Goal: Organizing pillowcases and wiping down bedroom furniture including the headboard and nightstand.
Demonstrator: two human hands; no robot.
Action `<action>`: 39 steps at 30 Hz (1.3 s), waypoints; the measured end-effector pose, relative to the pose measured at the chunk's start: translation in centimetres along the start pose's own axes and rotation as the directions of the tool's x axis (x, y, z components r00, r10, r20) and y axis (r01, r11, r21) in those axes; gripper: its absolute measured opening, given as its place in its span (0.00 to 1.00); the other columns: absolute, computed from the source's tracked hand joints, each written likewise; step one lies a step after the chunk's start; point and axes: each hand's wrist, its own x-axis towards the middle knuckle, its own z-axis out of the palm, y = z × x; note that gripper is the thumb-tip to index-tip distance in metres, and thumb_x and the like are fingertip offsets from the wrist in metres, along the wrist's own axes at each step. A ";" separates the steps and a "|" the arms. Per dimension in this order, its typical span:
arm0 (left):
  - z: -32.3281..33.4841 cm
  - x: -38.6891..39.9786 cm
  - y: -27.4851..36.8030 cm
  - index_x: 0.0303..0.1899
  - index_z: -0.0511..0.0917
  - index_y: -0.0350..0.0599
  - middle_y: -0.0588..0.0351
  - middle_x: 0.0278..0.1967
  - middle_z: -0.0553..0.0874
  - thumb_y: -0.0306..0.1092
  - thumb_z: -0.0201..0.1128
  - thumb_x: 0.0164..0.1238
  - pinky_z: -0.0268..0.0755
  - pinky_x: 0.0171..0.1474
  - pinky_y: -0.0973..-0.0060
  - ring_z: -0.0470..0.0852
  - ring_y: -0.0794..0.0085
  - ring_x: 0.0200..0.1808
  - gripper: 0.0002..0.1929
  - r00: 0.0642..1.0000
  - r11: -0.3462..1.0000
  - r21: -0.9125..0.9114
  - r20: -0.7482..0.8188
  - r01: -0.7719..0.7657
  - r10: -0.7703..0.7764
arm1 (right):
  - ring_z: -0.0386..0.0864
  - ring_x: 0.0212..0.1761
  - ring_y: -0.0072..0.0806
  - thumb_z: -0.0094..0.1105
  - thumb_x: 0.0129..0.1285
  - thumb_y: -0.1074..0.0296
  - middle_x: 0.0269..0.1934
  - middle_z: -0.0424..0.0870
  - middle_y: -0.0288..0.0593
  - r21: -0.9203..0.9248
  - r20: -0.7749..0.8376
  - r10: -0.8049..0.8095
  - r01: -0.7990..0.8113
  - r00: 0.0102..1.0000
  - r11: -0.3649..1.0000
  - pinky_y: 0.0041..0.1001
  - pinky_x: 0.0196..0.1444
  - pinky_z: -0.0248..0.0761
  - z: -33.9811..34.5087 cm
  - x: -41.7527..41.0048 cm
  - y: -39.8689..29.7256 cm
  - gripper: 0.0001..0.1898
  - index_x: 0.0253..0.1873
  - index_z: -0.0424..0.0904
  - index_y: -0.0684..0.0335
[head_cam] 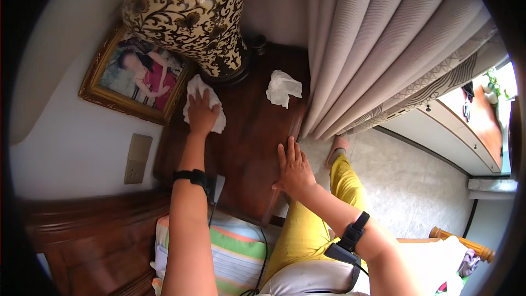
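My left hand (202, 113) presses a crumpled white tissue or cloth (218, 121) flat onto the dark wooden top of a bedside cabinet (250, 139). It lies between a gilt-framed photograph (135, 76) and the base of a large patterned vase-shaped lamp or vase (189, 12). Resting on the cabinet's right edge, my right hand (296, 170) has its fingers spread and holds nothing. A second crumpled white tissue (283, 87) lies on the far part of the top, close to the curtain.
Long pleated curtains (370, 41) hang along the cabinet's right side. A wall socket plate (138, 158) is at left, above a carved wooden headboard (98, 238). Striped bedding (234, 250) and a black cable (265, 250) lie near me. A drawer unit (456, 131) stands at far right.
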 end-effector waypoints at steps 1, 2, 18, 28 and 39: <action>-0.3 -1.3 0.8 0.69 0.62 0.48 0.41 0.70 0.59 0.49 0.58 0.64 0.57 0.65 0.47 0.53 0.38 0.71 0.33 1.000 1.000 0.000 -0.007 0.000 0.000 | 0.50 0.74 0.53 0.72 0.43 0.42 0.73 0.43 0.68 -0.001 -0.012 0.012 -0.012 1.000 1.000 0.40 0.73 0.49 0.2 0.0 0.0 0.59 0.74 0.46 0.67; -0.5 -2.9 1.7 0.68 0.62 0.48 0.41 0.70 0.60 0.47 0.60 0.62 0.57 0.66 0.48 0.53 0.38 0.71 0.33 0.999 0.998 -0.027 0.005 -0.051 0.051 | 0.50 0.74 0.53 0.72 0.43 0.42 0.73 0.43 0.68 -0.003 -0.018 0.008 -0.009 1.000 1.000 0.40 0.73 0.49 0.3 -0.1 0.0 0.59 0.74 0.46 0.67; -6.5 -26.0 1.7 0.70 0.59 0.50 0.39 0.71 0.58 0.43 0.65 0.58 0.48 0.73 0.58 0.50 0.40 0.73 0.38 0.989 0.985 -0.170 0.139 -0.022 0.046 | 0.62 0.69 0.46 0.64 0.54 0.44 0.75 0.45 0.55 -0.034 0.025 -0.031 0.032 0.999 0.999 0.39 0.65 0.63 1.4 -4.6 0.4 0.47 0.74 0.51 0.55; -5.2 -28.7 1.9 0.70 0.58 0.40 0.35 0.71 0.55 0.44 0.58 0.66 0.46 0.73 0.57 0.49 0.36 0.72 0.34 0.939 0.937 -0.080 0.077 0.340 -0.334 | 0.68 0.65 0.49 0.64 0.56 0.48 0.74 0.49 0.55 0.137 -0.077 -0.162 0.171 0.984 0.976 0.41 0.61 0.68 0.4 -8.0 1.6 0.38 0.70 0.62 0.52; -9.0 -34.9 7.0 0.61 0.71 0.45 0.50 0.58 0.77 0.31 0.49 0.69 0.64 0.64 0.63 0.75 0.60 0.60 0.20 0.921 -0.228 -0.910 0.376 0.346 -0.102 | 0.68 0.65 0.53 0.64 0.55 0.50 0.73 0.50 0.58 0.244 -0.077 -0.207 0.220 0.975 0.945 0.41 0.62 0.68 1.5 -9.3 0.9 0.37 0.69 0.64 0.52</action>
